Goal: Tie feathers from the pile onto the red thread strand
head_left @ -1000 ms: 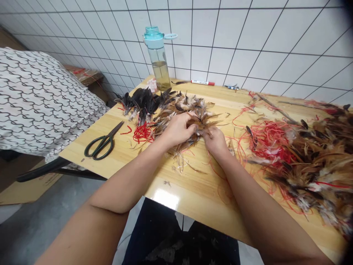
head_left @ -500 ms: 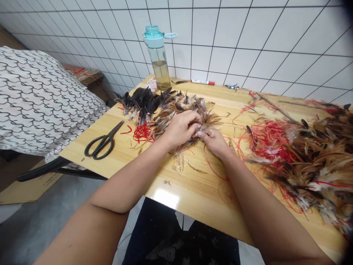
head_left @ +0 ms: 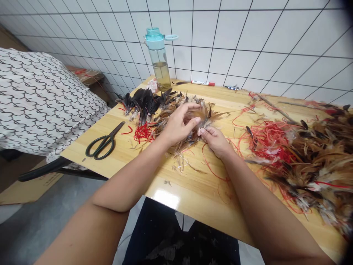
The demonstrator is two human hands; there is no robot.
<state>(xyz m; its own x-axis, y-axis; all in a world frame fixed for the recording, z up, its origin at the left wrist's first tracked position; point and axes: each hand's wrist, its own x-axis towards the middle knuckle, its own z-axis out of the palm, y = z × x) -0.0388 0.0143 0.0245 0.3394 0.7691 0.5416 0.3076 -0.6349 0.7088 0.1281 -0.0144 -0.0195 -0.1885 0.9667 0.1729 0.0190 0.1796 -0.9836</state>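
My right hand [head_left: 216,140] pinches the pale quill end of a small brown feather bunch [head_left: 204,115] between thumb and fingers. Beside it, my left hand [head_left: 180,125] is curved with thumb and fingers apart, at the near side of that bunch; it grips nothing that I can see. Under and behind both hands lies a heap of brown feathers [head_left: 162,123], partly covered by my left hand. A thin red string [head_left: 207,165] trails over the wooden table [head_left: 190,198] below my right hand.
Black scissors [head_left: 103,143] lie at the left, near black feathers [head_left: 143,103] and red yarn [head_left: 143,132]. A water bottle [head_left: 161,70] and red marker [head_left: 202,83] are at the back. Red string [head_left: 271,141] and a large feather pile [head_left: 325,158] cover the right.
My left hand has opened, its thumb and fingers parting from the pinch near my right fingertips. The right hand has stayed nearly in place, and the small feather bunch shows more now.
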